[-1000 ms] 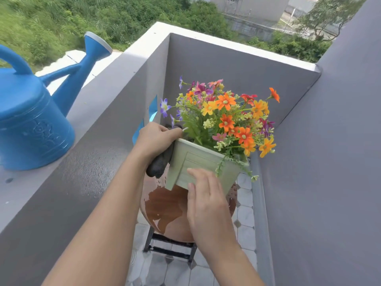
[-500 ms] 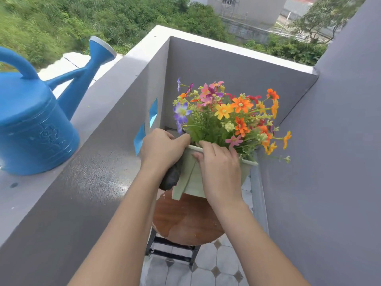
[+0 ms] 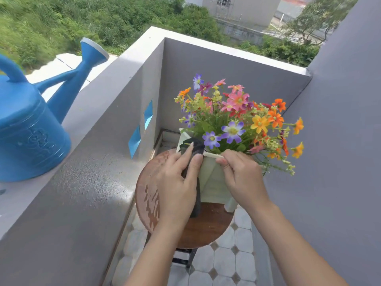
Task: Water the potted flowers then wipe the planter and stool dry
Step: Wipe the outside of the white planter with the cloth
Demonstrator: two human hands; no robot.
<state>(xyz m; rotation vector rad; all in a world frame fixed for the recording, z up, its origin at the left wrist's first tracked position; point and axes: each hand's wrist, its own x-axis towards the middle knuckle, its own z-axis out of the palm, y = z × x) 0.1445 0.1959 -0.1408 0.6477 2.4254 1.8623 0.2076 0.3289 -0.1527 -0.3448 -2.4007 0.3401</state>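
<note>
A pale green square planter full of orange, pink and purple flowers stands on a round brown wooden stool. Wet patches glisten on the stool's left side. My left hand presses a dark cloth against the planter's near left corner and rim. My right hand pinches the planter's front rim and steadies it. Much of the cloth is hidden under my left hand.
A blue watering can sits on the grey balcony ledge to the left. Grey walls enclose the narrow corner at the back and right. The floor has pale tiles. Greenery and buildings lie beyond the wall.
The planter has come down from a lifted tilt and turned on the stool. My left hand with the cloth moved from the planter's left side to its front corner rim.
</note>
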